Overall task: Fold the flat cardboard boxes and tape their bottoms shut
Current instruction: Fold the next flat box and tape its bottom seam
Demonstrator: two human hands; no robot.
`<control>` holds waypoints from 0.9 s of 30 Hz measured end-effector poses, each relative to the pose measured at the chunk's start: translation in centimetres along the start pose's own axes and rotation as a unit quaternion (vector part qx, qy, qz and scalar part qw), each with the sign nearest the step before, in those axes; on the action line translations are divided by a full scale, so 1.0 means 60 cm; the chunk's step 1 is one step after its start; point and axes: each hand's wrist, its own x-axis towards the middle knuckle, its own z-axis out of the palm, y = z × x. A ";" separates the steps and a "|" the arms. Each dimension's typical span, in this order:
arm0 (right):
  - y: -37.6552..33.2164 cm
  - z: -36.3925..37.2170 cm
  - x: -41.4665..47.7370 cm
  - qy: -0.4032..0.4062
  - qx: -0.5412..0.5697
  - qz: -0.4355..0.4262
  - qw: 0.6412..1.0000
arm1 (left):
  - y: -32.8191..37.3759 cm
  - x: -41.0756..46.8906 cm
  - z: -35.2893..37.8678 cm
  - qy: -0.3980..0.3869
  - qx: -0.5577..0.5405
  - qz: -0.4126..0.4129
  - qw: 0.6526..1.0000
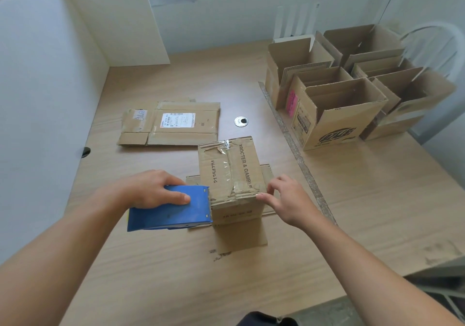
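Observation:
A small cardboard box (231,172) stands upside down on the wooden table (377,212), its bottom flaps closed and crossed by clear tape. Its open top flaps lie spread flat on the table beneath it. My left hand (153,190) grips a blue tape dispenser (171,210), whose front edge sits against the box's near left corner. My right hand (284,197) presses its fingertips on the box's near right edge. A stack of flat cardboard boxes (173,124) lies behind, to the left.
Several folded, open-topped boxes (339,109) stand grouped at the table's back right, beside a white plastic chair (432,46). A round metal grommet (241,121) sits in the tabletop. A white partition (37,99) walls off the left side.

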 end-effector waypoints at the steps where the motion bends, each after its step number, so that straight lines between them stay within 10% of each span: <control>1: 0.002 -0.003 0.005 0.006 -0.006 -0.026 1.000 | 0.001 0.001 0.000 0.000 -0.001 0.001 1.000; 9: 0.028 0.008 0.020 0.170 -0.169 -0.239 0.941 | -0.001 0.002 0.005 -0.005 -0.031 0.008 0.999; 13: 0.013 -0.001 0.042 0.075 -0.245 -0.355 0.899 | -0.006 0.002 0.008 -0.002 -0.041 0.017 0.999; 18: -0.049 0.024 0.077 -0.067 -0.294 -0.319 0.898 | -0.017 0.008 0.013 0.006 -0.054 0.027 0.998; 27: -0.040 0.036 0.078 0.052 -0.319 -0.365 0.873 | -0.051 0.001 0.028 0.017 -0.119 0.089 0.989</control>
